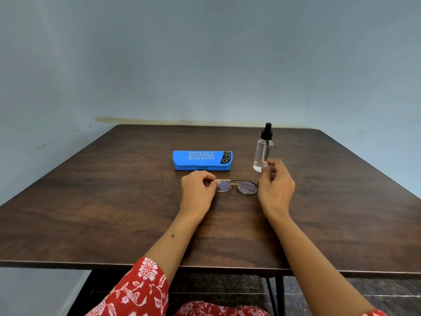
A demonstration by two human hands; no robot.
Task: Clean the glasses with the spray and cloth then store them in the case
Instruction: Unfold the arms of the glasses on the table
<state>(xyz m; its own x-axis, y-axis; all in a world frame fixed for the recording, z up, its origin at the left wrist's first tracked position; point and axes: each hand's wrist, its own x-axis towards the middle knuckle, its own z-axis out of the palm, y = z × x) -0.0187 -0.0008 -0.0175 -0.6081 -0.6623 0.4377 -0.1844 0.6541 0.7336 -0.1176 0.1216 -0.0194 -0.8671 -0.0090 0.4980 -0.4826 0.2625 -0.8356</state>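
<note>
A pair of thin metal-framed glasses (237, 185) lies between my hands on the dark wooden table (114, 201), lenses facing me. My left hand (197, 188) pinches the left end of the frame at the temple. My right hand (275, 183) has its fingers curled at the right end of the frame, apparently pinching the temple there. Just behind the glasses lies a closed blue glasses case (202, 160) with white lettering. A clear spray bottle (263, 151) with a black nozzle stands upright behind my right hand. No cloth is in view.
The table's far edge meets a pale blue wall. Its near edge runs just above my lap, where red floral fabric (141, 290) shows. Black table legs (276, 293) are visible below the front edge.
</note>
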